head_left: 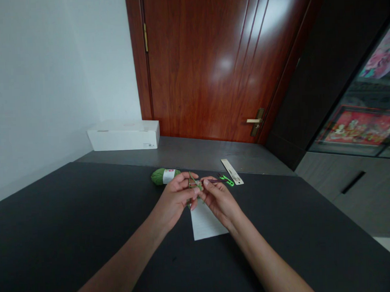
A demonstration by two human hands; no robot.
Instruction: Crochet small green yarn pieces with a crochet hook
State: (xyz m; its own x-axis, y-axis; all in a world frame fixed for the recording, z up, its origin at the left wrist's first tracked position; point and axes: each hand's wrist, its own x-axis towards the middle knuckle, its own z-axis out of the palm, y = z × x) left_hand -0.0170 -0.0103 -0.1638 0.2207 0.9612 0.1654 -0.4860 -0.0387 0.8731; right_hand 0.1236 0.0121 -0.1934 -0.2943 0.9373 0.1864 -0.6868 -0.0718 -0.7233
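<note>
My left hand (174, 198) and my right hand (219, 201) meet above a sheet of white paper (207, 220), their fingers pinching a small tangle of green yarn (194, 184). A thin dark crochet hook (213, 180) runs from my right fingers towards the right. Its exact tip is hidden among the fingers. Just behind my left hand lies a green yarn ball (165, 176) with a white label. Green-handled scissors (226, 180) rest a little beyond my right fingertips, beside a pale ruler (232, 171).
The hands work over a black tabletop (88, 238), which meets a grey ledge (182, 153) at the back. A white cardboard box (124, 135) stands on the ledge against the wall. Behind it is a red-brown wooden door (200, 63) with a brass handle (255, 121).
</note>
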